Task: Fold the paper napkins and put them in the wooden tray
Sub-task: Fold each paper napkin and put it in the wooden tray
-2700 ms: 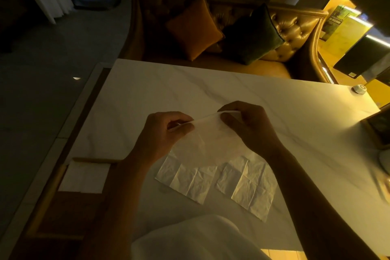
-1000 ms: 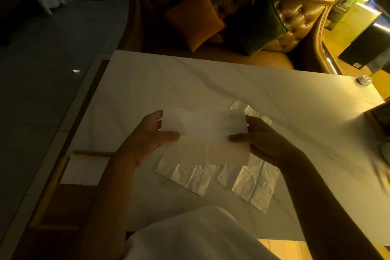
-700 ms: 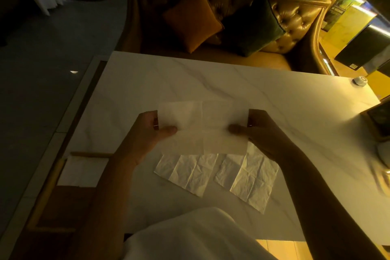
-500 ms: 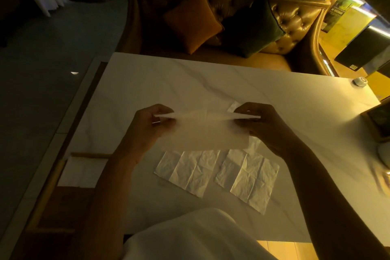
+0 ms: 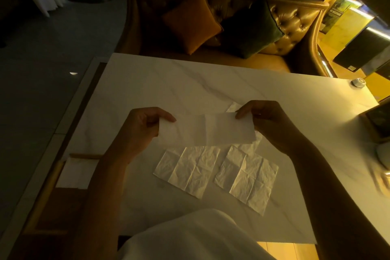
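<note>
I hold a white paper napkin (image 5: 205, 130) folded into a long strip above the marble table. My left hand (image 5: 141, 131) pinches its left end and my right hand (image 5: 268, 122) pinches its right end. Under it, two creased unfolded napkins lie flat on the table, one at the left (image 5: 187, 172) and one at the right (image 5: 245, 177). The wooden tray (image 5: 45, 192) sits off the table's left edge, with a folded white napkin (image 5: 75, 174) inside it at its far end.
The marble table (image 5: 190, 86) stretches ahead; a small round white object (image 5: 210, 83) sits at its far right corner. A leather sofa with an orange cushion (image 5: 191, 20) and a dark green cushion (image 5: 251, 27) stands beyond. A dark framed object (image 5: 377, 119) is at the right edge.
The napkin's top half came down toward me, turning the open sheet into a narrow folded strip. Both hands kept their hold on its ends.
</note>
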